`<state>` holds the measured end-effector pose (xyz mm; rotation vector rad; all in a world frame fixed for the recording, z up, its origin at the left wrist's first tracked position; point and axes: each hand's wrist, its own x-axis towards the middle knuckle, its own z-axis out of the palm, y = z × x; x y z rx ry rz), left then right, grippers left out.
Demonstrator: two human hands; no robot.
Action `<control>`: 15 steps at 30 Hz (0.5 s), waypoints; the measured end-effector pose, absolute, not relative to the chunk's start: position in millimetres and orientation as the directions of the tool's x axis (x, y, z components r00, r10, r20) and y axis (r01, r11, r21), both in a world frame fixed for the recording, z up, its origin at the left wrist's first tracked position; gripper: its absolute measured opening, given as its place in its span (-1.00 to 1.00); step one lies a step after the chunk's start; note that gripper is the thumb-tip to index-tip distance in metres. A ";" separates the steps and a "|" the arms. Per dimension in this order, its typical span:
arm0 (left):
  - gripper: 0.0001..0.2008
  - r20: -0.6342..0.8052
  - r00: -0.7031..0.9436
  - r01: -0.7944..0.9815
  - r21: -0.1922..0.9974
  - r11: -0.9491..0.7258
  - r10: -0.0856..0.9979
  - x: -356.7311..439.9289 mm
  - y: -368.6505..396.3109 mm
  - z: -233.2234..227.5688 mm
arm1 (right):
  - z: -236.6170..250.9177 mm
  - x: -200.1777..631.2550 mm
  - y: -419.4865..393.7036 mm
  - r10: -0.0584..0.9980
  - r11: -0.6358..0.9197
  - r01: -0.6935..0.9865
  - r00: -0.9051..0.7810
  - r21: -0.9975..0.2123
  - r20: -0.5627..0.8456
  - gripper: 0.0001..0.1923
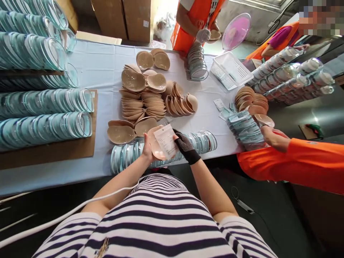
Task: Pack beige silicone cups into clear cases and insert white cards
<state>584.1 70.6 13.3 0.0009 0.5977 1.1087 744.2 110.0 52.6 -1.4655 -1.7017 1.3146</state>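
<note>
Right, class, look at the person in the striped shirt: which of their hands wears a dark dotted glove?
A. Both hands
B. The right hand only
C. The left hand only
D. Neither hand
B. The right hand wears the dark dotted glove and touches the white paper slip, while the left hand is bare and holds the beige cup.

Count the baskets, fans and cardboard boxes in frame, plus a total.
White plastic basket: 1
Pink fan: 1
Cardboard boxes, at the far end of the table: 2
Total: 4
</note>
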 end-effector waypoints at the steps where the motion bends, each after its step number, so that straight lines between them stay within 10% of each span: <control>1: 0.03 -0.472 0.281 -0.844 0.293 0.449 0.836 585.4 71.0 13.5 | 52.1 742.5 110.6 0.954 -0.041 0.496 -0.237 -0.867 -0.181 -0.60; 7: -0.14 -0.451 0.057 -0.824 0.482 0.297 0.891 595.3 70.0 15.7 | 38.2 719.1 99.5 0.979 0.132 0.854 -0.193 -0.503 -0.072 -0.74; 15: -0.53 -0.475 -0.210 -0.718 0.669 0.195 0.855 614.1 75.6 18.6 | 29.1 737.9 99.1 0.998 0.051 0.791 -0.054 -0.610 0.014 -0.68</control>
